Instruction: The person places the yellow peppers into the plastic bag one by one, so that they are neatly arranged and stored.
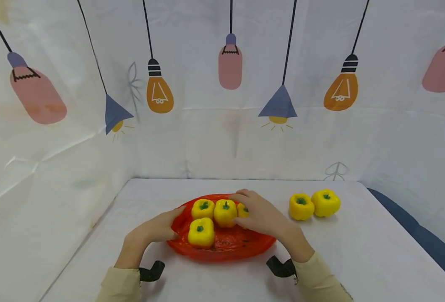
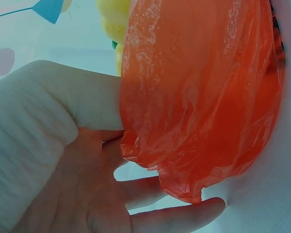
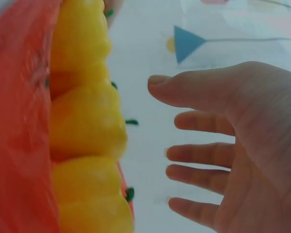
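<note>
A shallow round dish in red plastic (image 1: 226,251) stands on the table and holds several yellow bell peppers (image 1: 201,233). My left hand (image 1: 161,226) grips its left rim; in the left wrist view the thumb goes behind the red plastic (image 2: 199,97) and the other fingers spread below it. Over the dish's right side hovers my right hand (image 1: 261,214), partly hiding one bell pepper (image 1: 242,209). In the right wrist view its fingers are spread and loose, with a gap between them and the row of bell peppers (image 3: 87,121).
Two more yellow bell peppers (image 1: 301,206) sit side by side on the white table (image 1: 358,251), right of the dish. Behind the table hangs a white sheet (image 1: 207,138) printed with lamps. A dark blue surface (image 1: 415,230) borders the table's right edge.
</note>
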Demonstrator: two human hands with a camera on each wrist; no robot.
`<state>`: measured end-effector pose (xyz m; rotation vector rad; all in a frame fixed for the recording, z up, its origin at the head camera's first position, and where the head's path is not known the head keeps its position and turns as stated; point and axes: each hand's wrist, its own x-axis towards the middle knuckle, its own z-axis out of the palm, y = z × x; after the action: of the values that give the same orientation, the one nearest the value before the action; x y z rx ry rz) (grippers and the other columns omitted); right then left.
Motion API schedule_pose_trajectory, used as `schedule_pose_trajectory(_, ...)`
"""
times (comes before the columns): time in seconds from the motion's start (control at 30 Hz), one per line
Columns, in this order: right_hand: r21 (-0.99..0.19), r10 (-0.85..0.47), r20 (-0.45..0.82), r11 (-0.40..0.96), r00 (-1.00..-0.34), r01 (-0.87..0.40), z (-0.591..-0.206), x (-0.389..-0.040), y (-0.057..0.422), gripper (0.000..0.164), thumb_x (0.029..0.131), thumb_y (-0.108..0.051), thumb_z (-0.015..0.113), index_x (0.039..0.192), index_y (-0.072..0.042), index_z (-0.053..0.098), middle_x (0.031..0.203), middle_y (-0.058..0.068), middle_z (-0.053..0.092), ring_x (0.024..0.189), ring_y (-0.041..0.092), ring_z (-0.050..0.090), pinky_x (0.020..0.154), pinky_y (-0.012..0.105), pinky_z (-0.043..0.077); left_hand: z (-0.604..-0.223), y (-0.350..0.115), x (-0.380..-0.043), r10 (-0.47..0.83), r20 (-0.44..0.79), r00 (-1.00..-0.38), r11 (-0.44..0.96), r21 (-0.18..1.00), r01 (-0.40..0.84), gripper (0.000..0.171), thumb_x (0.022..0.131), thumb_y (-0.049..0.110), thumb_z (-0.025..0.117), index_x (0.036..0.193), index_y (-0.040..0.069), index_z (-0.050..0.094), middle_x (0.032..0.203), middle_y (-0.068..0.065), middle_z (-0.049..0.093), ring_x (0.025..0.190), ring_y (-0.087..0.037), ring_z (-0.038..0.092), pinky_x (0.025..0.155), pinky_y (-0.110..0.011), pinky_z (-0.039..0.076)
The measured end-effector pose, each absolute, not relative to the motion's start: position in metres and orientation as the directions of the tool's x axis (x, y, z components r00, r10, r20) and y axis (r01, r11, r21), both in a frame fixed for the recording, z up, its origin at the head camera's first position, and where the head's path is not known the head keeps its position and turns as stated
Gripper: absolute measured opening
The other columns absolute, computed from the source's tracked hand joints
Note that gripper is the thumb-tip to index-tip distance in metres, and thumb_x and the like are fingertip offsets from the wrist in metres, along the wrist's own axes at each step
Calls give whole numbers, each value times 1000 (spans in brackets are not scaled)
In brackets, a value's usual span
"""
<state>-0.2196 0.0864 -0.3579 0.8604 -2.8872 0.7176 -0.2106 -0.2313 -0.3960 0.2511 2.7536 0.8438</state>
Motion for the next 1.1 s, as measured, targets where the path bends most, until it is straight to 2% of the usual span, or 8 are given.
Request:
schedule_pose_trajectory(0.13,-428,-458,155,767,-875,-478,-357,-228,100,57,88,-34,72,141,-25,55,149,5,48,135,29,48,107,55,47,-396,-233,-211,244,-180,-953,820,563,103,83,79,5,72,154,14,38,154,-7,46,136,-29,45,109,-59,44)
schedule_pose_trajectory(0.4,-388,-439,191,788,-878,-478,-354,-243,128,59,88,-29,72,142,-15,53,147,13,49,134,36,47,107,58,46,-398,-233,-212,249,-168,-954,808,580,108,85,76,6,74,153,14,39,153,-6,47,134,-29,47,105,-57,48)
schedule_pose_trajectory(0.6,-400,-375,173,818,-911,-412,-355,-250,149,61,88,-27,70,144,-12,51,149,17,46,137,39,44,107,62,43,-398,-232,-213,241,-175,-955,810,578,99,86,75,6,75,153,13,39,152,-6,48,134,-29,47,104,-55,50)
schedule_pose_trajectory(1.1,-376,-249,114,885,-962,-274,-361,-266,196,64,86,-23,70,144,-6,48,149,27,41,134,48,40,108,66,39,-394,-232,-209,246,-178,-953,814,571,103,84,77,4,73,153,13,39,154,-8,46,136,-31,45,108,-58,45)
